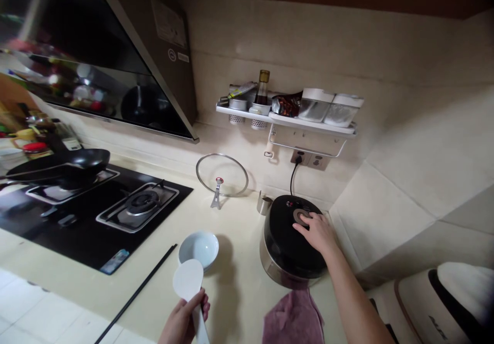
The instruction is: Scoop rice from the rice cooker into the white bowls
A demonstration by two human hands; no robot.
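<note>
Left hand (184, 319): grip closed round the handle of a white paddle (189, 280), its blade raised over the near bench (239, 287).
Pink cloth (294, 319): lay at the near bench edge, just before the cooker.
Black chopstick (135, 296): lay slantwise on the bench, left of the paddle.
White bowl (199, 248): stood on the bench just behind the paddle blade, apart from the hand.
Right hand (318, 231): lay flat on the black lid of the cooker (287, 243), fingers spread loosely, fingertips on the round button; pinching nothing.
Hob (92, 215): sat left, with a pan (62, 166) on the far burner.
Glass lid (222, 175): stood upright against the wall.
Shelf (285, 120): hung above, carrying jars and a bottle (263, 87).
</note>
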